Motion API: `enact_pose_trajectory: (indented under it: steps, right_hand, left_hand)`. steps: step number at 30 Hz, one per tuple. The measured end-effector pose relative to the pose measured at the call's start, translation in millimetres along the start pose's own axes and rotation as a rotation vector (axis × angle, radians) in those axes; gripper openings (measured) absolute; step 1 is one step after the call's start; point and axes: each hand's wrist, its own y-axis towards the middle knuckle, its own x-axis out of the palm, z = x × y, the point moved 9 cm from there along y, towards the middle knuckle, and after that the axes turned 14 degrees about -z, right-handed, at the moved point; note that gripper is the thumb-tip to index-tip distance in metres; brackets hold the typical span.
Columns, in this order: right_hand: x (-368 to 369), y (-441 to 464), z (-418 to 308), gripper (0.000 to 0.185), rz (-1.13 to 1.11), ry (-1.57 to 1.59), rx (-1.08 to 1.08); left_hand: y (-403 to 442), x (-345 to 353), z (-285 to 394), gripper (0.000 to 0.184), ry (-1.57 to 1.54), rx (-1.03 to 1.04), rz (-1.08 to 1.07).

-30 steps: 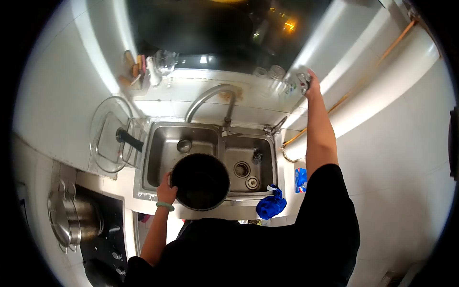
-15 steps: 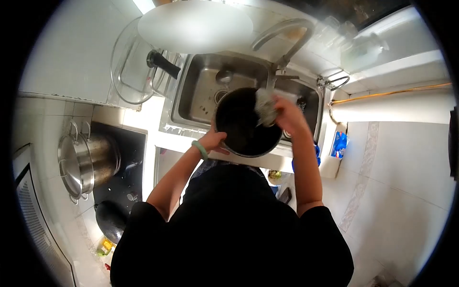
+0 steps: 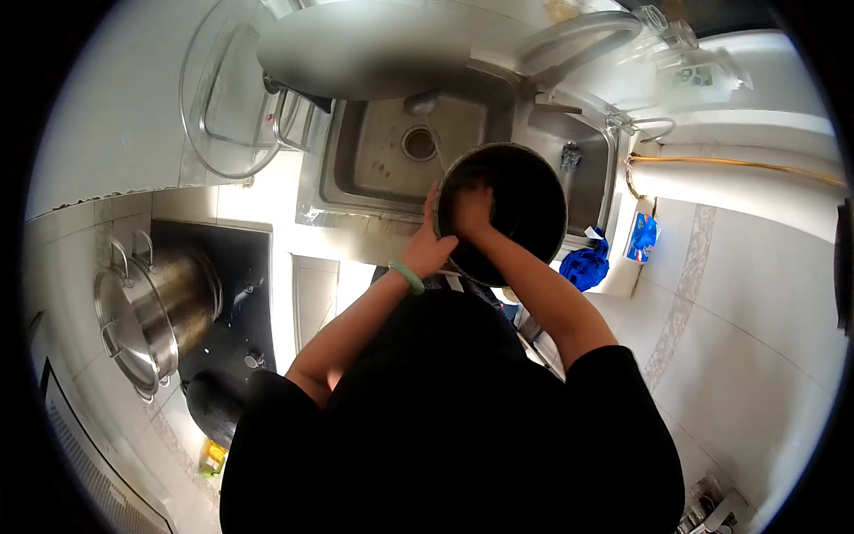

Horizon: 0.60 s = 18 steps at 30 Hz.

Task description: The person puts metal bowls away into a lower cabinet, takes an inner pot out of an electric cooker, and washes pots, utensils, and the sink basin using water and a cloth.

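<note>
Black pot (image 3: 534, 200): one, over the sink's (image 3: 374, 216) front edge, mouth facing the camera.
Left hand (image 3: 431, 249): fingers and thumb clamped on the pot's left side.
Right hand (image 3: 471, 206): inside the pot, blurred; cannot tell whether its fingers are apart or together.
Forearms (image 3: 543, 285): both angle forward and inward, one green bangle (image 3: 407, 278) on the left.
Around: two basins (image 3: 356, 147), one faucet (image 3: 583, 36), one blue bundle (image 3: 584, 269).
</note>
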Motion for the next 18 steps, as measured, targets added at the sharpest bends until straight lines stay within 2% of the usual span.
enact_pose_trajectory:
  steps: [2,3,5,6,7,9,10,12,13,15,17,18]
  right_hand:
    - [9.4,-27.3,-30.9,0.027,0.238,-0.16,-0.35]
    - [1.8,-31.5,-20.4,0.027,0.238,-0.155,-0.35]
    - [8.2,-34.9,18.4,0.025,-0.367,0.166,-0.208]
    - [-7.6,-39.4,18.5,0.021,-0.432,0.143,-0.225]
    - [8.7,-28.7,17.4,0.021,-0.434,0.149,-0.216]
    - [30.0,-2.8,-0.9,0.021,-0.16,0.028,-0.329]
    - [22.3,6.5,0.1,0.021,-0.163,0.031,-0.325]
    - [5.9,24.4,19.3,0.023,-0.172,-0.011,-0.098]
    - [-0.6,16.8,20.6,0.023,-0.174,-0.003,-0.101]
    - [8.9,-8.3,65.2,0.027,-0.302,0.339,0.176]
    - [98.9,6.4,51.3,0.036,0.2,0.367,-0.152]
    - [106.8,4.2,14.6,0.037,0.113,0.144,-0.323]
  left_hand:
    - [-1.2,-1.2,4.0,0.087,0.057,-0.01,-0.002]
    - [-1.0,-1.4,8.2,0.087,0.066,0.043,0.015]
    - [-1.0,-2.2,9.5,0.086,0.076,0.095,0.03]
    - [-0.9,-1.9,11.3,0.086,0.083,0.141,0.044]
    - [-0.1,-0.9,15.1,0.085,0.09,0.189,0.055]
    - [-0.1,1.5,14.2,0.085,0.039,0.188,0.033]
    - [-0.2,1.8,13.5,0.084,-0.01,0.189,0.029]
    - [-0.8,1.6,10.4,0.084,-0.005,0.153,0.033]
    - [-2.2,0.2,7.0,0.084,-0.001,0.118,0.043]
    - [-2.9,2.3,0.9,0.084,-0.068,0.072,0.045]
    - [1.7,2.9,-1.3,0.084,-0.142,0.049,0.052]
    - [1.0,4.8,2.4,0.084,-0.118,0.094,0.04]
